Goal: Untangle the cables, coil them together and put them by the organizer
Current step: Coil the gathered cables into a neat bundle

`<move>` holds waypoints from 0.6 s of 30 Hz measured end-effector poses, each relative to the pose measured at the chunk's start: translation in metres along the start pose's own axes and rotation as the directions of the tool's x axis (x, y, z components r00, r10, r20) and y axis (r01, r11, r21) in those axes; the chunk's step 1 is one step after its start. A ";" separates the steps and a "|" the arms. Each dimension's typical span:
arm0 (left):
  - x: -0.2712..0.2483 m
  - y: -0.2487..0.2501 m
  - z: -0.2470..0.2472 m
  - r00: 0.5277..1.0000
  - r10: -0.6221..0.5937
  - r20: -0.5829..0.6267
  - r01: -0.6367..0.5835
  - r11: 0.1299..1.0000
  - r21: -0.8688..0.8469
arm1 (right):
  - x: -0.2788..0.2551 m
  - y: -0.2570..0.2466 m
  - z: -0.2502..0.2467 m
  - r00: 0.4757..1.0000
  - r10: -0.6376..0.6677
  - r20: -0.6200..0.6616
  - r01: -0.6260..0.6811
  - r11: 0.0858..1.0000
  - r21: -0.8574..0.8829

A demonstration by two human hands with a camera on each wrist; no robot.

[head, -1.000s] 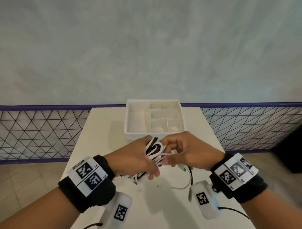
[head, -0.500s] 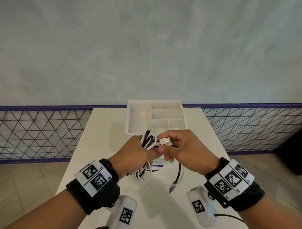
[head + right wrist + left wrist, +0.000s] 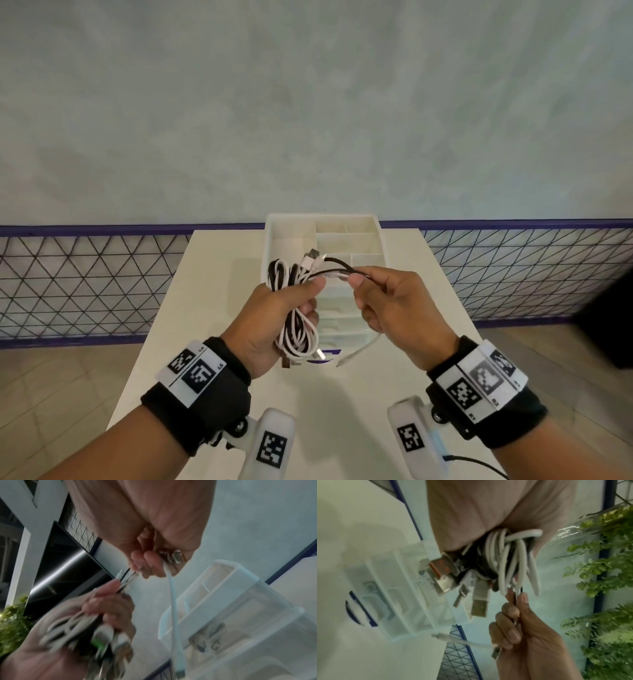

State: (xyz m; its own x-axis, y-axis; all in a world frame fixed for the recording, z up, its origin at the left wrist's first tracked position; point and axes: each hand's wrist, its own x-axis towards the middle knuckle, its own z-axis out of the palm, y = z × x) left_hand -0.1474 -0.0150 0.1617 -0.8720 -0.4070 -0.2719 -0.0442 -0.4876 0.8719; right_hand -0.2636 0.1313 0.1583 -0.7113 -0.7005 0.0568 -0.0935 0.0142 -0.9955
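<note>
The left hand [image 3: 274, 318] kept its grip clamped on the black-and-white cable coil [image 3: 296, 308] at frame centre, while the right hand [image 3: 394, 308], pinching the loose tails, had drawn them rightward and taut; wrapping looked nearly finished, above the tabletop [image 3: 212, 308] before the white organizer [image 3: 375, 222].

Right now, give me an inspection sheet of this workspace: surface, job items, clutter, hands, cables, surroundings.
Surface: white table, a blue mark near its middle.
Job's things: bundle of black and white cables held above the table; white compartmented organizer at the far edge.
Clutter: nothing seen on the table; small items inside the clear lower part of the organizer, too blurred to name.
Grippers: left hand grips the bundle; right hand pinches strands leading out of it.
Cables: several plugs stick out; one white end dangles loose.
Surroundings: grey wall, mesh fence, green plants.
</note>
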 end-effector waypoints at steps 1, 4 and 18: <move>0.001 -0.001 0.002 1.000 -0.004 0.003 0.004 0.999 -0.032 | -0.002 0.002 0.006 0.999 -0.031 -0.024 0.031 1.000 0.002; 0.001 -0.004 0.007 1.000 0.023 0.010 -0.023 1.000 -0.015 | -0.008 0.009 0.022 0.991 -0.124 -0.052 0.123 0.992 -0.028; -0.005 -0.003 0.010 0.990 0.119 -0.070 -0.112 0.990 0.090 | -0.021 0.017 0.036 0.860 -0.455 0.229 0.491 0.619 -0.613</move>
State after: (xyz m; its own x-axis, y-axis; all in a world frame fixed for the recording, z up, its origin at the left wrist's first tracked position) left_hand -0.1480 -0.0036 0.1647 -0.8351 -0.5148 -0.1941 0.0103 -0.3674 0.9300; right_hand -0.2251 0.1200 0.1377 -0.4097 -0.7728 0.4847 -0.8342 0.1024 -0.5419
